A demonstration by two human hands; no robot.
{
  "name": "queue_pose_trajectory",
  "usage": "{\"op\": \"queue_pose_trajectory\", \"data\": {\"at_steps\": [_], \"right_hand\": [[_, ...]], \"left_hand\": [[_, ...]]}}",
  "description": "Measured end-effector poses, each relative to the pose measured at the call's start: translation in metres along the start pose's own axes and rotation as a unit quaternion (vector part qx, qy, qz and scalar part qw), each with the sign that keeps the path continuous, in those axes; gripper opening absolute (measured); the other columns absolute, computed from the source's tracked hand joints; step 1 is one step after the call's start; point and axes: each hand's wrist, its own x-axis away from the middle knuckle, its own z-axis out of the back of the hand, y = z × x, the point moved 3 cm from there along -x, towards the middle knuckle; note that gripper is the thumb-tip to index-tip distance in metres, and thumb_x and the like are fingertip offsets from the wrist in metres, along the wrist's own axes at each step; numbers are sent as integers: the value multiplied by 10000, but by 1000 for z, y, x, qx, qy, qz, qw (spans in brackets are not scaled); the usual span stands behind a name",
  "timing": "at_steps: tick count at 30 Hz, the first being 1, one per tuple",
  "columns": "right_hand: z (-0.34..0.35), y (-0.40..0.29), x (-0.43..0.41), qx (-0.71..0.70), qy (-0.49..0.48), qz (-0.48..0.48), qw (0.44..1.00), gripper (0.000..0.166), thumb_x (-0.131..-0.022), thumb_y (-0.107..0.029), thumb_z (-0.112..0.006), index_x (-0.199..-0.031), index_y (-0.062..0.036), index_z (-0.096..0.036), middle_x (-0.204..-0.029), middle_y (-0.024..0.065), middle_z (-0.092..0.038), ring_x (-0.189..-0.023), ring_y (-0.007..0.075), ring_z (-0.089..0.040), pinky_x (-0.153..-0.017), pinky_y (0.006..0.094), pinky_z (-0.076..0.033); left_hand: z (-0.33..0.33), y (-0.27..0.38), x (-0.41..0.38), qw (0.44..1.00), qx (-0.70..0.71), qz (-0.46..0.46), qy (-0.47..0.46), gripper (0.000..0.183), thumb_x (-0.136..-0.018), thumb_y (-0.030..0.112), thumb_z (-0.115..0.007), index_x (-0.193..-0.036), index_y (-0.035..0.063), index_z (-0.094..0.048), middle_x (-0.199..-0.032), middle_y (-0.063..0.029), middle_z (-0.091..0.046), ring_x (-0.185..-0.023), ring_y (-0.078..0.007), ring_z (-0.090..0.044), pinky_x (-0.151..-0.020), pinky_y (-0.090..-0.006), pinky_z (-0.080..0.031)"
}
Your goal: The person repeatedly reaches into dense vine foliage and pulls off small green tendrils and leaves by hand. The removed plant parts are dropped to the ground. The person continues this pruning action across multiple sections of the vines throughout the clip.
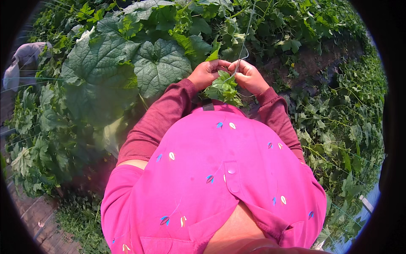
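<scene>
My left hand (206, 73) and my right hand (248, 76) meet in front of my chest, fingertips nearly touching. Between thumb and fingers, my right hand pinches a pale twine (249, 33) that runs down from the top of the view and bends at the hand. A light green leafy vine shoot (223, 87) sits just below and between both hands. My left fingers are bent around the top of this shoot; what they pinch is hidden. Left of my left hand spreads a large dark green lobed leaf (161, 68).
More broad leaves (98, 60) crowd the left side. Leafy vines (336, 127) cover the ground on the right, beside a strip of bare soil (314, 63). Thin lines (35, 78) cross the left edge near a pale cloth-like thing (27, 57).
</scene>
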Motion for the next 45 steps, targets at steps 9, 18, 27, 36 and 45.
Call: {"op": "queue_pose_trajectory", "data": {"at_steps": [9,18,27,36,45], "right_hand": [[46,8,-3,-94,94,-39,990,276,-912,-277,-521,-1072,-56,-557,-992,46,-619,-867,105,-553,-803,267,-440],[-5,-133,-9,43,-80,123,988,407,-947,-330,-477,-1187,-4,-520,-1055,75,-602,-991,160,-588,-897,305,-438],[-38,-134,13,21,-230,78,970,144,-899,-136,-583,-965,-8,-592,-947,24,-606,-886,78,-563,-808,229,-454],[55,-111,18,-153,72,130,977,234,-915,-176,-547,-1091,-24,-573,-988,95,-646,-976,217,-626,-787,309,-544],[140,-176,66,-131,135,297,936,264,-918,-88,-504,-1163,-3,-549,-1157,166,-571,-937,201,-594,-770,294,-505]], "left_hand": [[4,-27,5,991,-130,-20,10,198,-824,23,-627,-1019,55,-637,-931,-41,-660,-868,-107,-597,-798,-262,-478],[2,-11,10,937,-300,-137,111,166,-849,111,-608,-1010,112,-651,-801,-78,-628,-730,-176,-614,-682,-289,-489],[8,2,1,923,-212,-204,249,191,-889,95,-549,-1071,46,-577,-889,-78,-582,-668,-146,-600,-608,-268,-501],[7,13,-12,973,-60,-161,157,192,-906,22,-499,-1097,21,-516,-983,-71,-592,-809,-161,-611,-749,-264,-510],[13,-4,-14,920,-362,-137,69,258,-855,-7,-502,-1111,4,-535,-1019,-129,-567,-945,-232,-587,-828,-295,-470]]}}
